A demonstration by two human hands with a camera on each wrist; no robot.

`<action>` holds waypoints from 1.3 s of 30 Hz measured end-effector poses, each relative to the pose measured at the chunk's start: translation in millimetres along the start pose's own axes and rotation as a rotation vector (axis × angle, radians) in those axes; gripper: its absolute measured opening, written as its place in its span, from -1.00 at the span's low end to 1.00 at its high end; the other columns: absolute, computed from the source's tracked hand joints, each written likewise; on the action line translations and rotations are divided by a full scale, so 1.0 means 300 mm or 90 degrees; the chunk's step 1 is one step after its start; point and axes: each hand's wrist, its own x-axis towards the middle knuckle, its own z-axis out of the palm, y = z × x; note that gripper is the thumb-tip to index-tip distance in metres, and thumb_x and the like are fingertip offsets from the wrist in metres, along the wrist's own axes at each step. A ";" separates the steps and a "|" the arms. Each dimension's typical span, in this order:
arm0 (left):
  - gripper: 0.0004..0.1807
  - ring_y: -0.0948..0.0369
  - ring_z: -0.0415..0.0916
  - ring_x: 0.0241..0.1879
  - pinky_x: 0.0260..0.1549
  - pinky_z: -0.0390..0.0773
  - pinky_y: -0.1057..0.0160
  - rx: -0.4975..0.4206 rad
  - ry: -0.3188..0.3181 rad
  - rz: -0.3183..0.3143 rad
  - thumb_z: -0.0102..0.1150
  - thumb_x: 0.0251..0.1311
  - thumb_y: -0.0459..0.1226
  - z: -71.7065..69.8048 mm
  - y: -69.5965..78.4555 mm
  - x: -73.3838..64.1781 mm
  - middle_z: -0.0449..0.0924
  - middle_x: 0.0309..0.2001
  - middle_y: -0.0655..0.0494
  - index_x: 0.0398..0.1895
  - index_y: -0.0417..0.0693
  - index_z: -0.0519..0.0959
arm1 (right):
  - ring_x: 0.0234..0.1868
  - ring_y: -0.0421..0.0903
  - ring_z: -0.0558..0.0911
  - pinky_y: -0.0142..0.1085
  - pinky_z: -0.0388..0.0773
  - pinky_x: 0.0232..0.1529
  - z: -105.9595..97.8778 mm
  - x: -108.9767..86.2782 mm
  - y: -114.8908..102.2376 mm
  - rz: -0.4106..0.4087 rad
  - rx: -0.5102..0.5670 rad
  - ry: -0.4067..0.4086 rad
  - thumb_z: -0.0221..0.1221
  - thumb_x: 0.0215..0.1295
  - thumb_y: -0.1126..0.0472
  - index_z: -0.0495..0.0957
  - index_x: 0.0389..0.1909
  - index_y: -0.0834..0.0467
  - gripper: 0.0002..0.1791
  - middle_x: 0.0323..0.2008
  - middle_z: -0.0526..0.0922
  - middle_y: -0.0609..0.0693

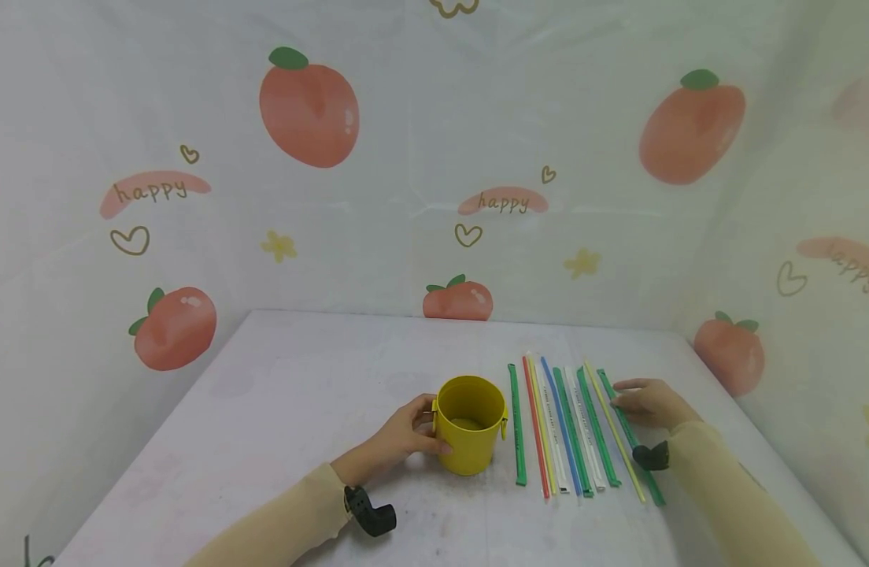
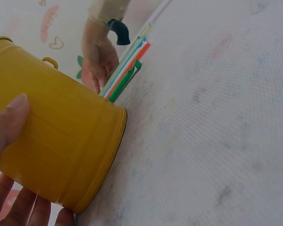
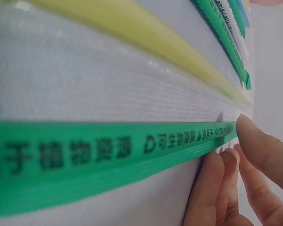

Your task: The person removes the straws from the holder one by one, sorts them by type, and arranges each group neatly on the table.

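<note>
A small yellow bucket (image 1: pixel 466 449) with side handles stands upright on the table, its inside visible from above. My left hand (image 1: pixel 404 431) grips its left side; in the left wrist view the thumb (image 2: pixel 12 123) lies on the wall and the fingers curl round the other side. To the right, several wrapped straws lie in a row. At the rightmost green-wrapped straw (image 1: pixel 629 433), my right hand (image 1: pixel 652 402) pinches near the far end. Close up, thumb and fingers (image 3: pixel 210 183) meet the two edges of this green straw (image 3: pixel 85 153), which has dark printing.
Left of that green straw lies a yellow straw (image 1: pixel 622 449). Further left are more green and white wrapped straws, a blue straw (image 1: pixel 563 433) and a red straw (image 1: pixel 537 433). A fruit-patterned cloth (image 1: pixel 406 157) hangs behind and beside the white table (image 1: pixel 321 362).
</note>
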 end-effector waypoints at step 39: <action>-0.29 0.03 0.34 0.16 0.12 0.38 0.02 0.317 0.042 -0.020 0.38 -0.04 -0.28 -0.158 0.280 -0.056 0.37 0.18 0.00 0.23 0.06 0.31 | 0.19 0.29 0.33 -0.12 0.47 0.06 0.019 -0.117 -0.342 -0.246 0.032 -0.017 0.07 0.33 0.16 0.15 0.29 0.34 -0.40 0.20 0.27 0.40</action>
